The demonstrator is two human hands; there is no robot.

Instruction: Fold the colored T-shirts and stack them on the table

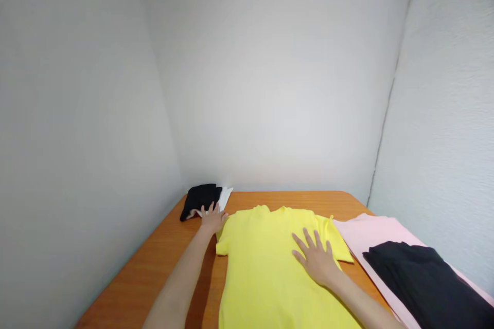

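Observation:
A yellow short-sleeved T-shirt (pixel 266 267) lies spread out on the wooden table, its neckline toward the far wall and its lower part running out of view at the bottom. My right hand (pixel 316 259) rests on the right side of its chest, fingers spread, palm down. At the shirt's left shoulder is my left hand (pixel 213 218), also with fingers apart, near the black folded cloth (pixel 200 198). Neither hand grips anything. The right sleeve is slightly creased.
White cloth (pixel 225 198) shows beside the black one at the table's far left corner. On the right, a folded black garment (pixel 428 282) lies on pink cloth (pixel 376 229). Walls stand close behind and on both sides of the wooden table (pixel 154 262).

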